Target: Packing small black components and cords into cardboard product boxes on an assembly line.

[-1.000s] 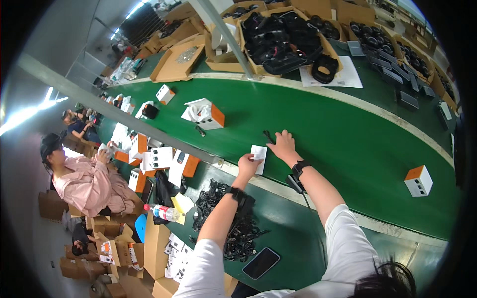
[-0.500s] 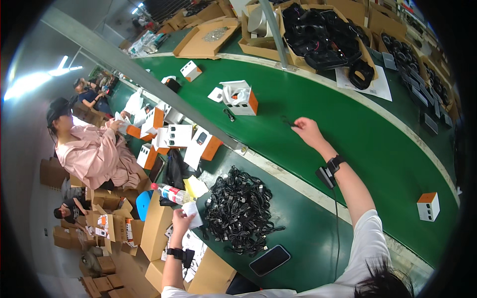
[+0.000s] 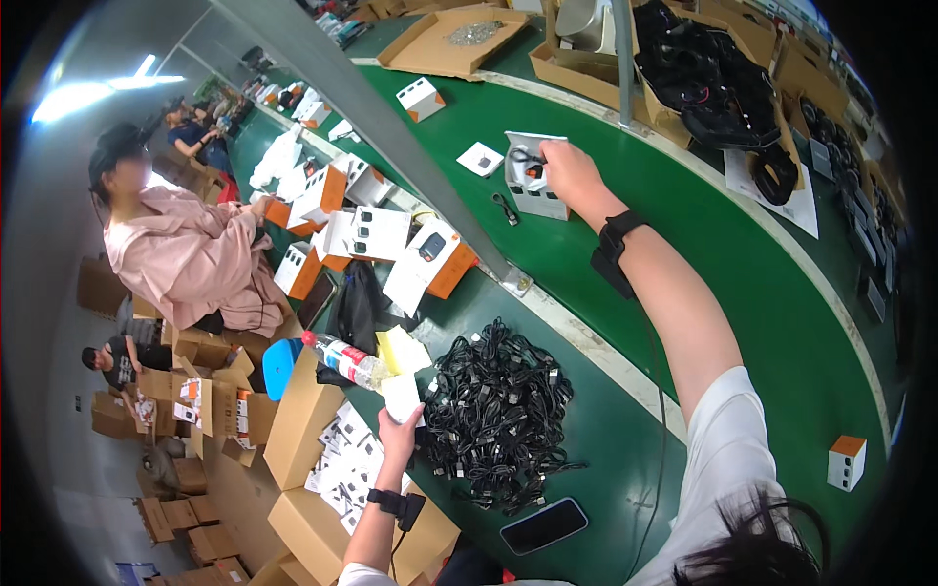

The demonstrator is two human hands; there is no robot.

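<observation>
Right hand (image 3: 572,174): Palm down at one o'clock of the view, fingers bent over an open box's mouth; whether they grip the cable there, one cannot tell.
Open box (image 3: 540,200): White card, standing on the green belt (image 3: 762,322) at one o'clock; likely light, stiff at its corners, easily dented, best steadied by its side walls.
Dark cable (image 3: 525,156): Looped in the box mouth at nine o'clock of the fingertips; probably light, limp and springy, best taken around its middle.
Left hand (image 3: 399,430): At seven o'clock, pinching a white slip (image 3: 402,397) by its lower end.
White slip: Feather-light by its look, apt to crease or slide; an edge pinch suits it.
Right forearm (image 3: 679,303): Stretched from four o'clock across the belt.
Left forearm (image 3: 376,527): Raised from seven o'clock, a shorter reach.
Cable heap (image 3: 500,415): On the counter (image 3: 606,454), three o'clock of the left hand.
</observation>
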